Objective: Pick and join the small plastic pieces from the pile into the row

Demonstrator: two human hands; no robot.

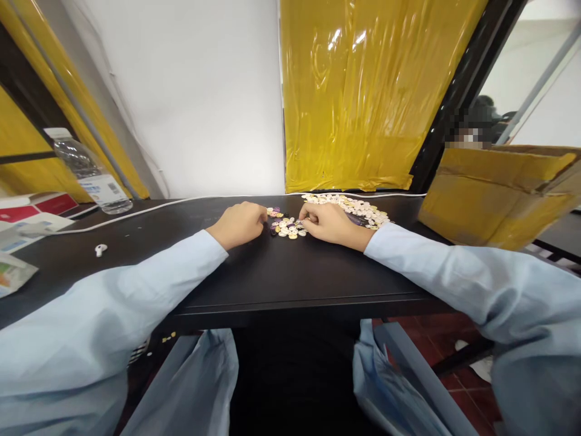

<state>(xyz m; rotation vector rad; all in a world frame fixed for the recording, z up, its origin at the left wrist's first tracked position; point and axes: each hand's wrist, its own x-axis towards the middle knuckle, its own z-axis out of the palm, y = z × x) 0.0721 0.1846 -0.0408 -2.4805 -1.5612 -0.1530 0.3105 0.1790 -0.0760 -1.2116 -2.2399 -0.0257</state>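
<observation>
Small oval pieces in white, yellow, purple and black form a little cluster [290,227] on the black table, between my two hands. My left hand [242,224] is at the cluster's left edge, its fingers curled and their tips mostly hidden. At the right edge, my right hand [330,224] has its thumb and index finger pinched together over the pieces; whatever is between them is too small to make out. Behind and to the right of my right hand spreads a larger pile of pale pieces [358,208].
A white cable [181,201] runs along the back of the black table [290,278]. On the left are a water bottle [97,175], a white earbud [100,249] and packets. A taped cardboard box [490,194] stands at the right; a person's head shows beyond it.
</observation>
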